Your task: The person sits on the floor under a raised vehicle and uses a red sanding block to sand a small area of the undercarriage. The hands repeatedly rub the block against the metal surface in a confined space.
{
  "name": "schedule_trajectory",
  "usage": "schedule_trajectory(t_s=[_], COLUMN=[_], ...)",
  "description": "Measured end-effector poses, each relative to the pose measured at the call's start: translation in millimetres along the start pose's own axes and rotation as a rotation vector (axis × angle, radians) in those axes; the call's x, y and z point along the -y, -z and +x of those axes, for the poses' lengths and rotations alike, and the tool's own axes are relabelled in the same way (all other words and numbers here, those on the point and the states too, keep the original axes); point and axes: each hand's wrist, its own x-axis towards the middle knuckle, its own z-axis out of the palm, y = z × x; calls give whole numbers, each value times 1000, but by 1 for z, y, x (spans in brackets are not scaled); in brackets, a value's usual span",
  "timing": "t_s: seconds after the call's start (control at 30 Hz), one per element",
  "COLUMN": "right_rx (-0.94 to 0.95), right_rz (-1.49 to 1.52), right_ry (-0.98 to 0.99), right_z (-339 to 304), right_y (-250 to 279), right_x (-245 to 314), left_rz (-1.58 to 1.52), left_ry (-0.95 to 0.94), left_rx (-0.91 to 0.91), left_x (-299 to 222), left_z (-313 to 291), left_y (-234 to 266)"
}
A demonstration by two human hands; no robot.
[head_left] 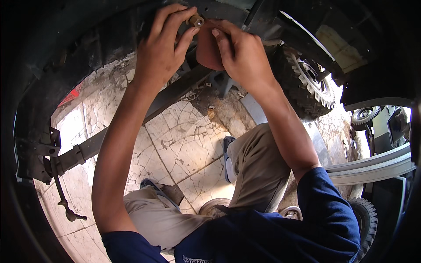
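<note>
My left hand (169,39) is raised at the top of the view. Its thumb and fingers pinch a small brass-coloured hex nut (197,21), with a bright spot at its centre. Close beside it, my right hand (243,50) grips a thin reddish-brown sheet (208,48) between thumb and fingers. The sheet hangs down with a rounded lower edge, and its kind is unclear, perhaps sandpaper. Its upper edge comes up to the nut; whether the two touch I cannot tell. Dark metal bodywork (118,26) lies around and above both hands.
A dark metal bar (94,144) runs diagonally below my hands, with a jointed rod (63,201) hanging at its left end. A treaded wheel (311,81) stands to the right. Pale curved rails (372,164) are at the far right. Cracked floor tiles (175,136) lie beneath.
</note>
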Motion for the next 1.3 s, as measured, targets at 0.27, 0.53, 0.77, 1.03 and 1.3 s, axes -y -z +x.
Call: schedule_trajectory(t_s=[0.27,0.53,0.77,1.03,1.3], right_rx=[67,11,7,-57,-25], right_rz=[-50,9,-33,0,-12], right_ry=[-64,-4,-16,53,39], right_z=[0,3,3,9,6], right_y=[-4,-7,-8,-6,-6], right_x=[-8,-7,-9,-13,-11], left_rz=[2,-15,-6,-6,1], left_ry=[52,54,13,56,3], left_rx=[25,22,2,23,-5], left_x=[-1,2,5,1,4], left_z=[0,3,4,5,2], left_y=[-1,-1,-4,-2,-3])
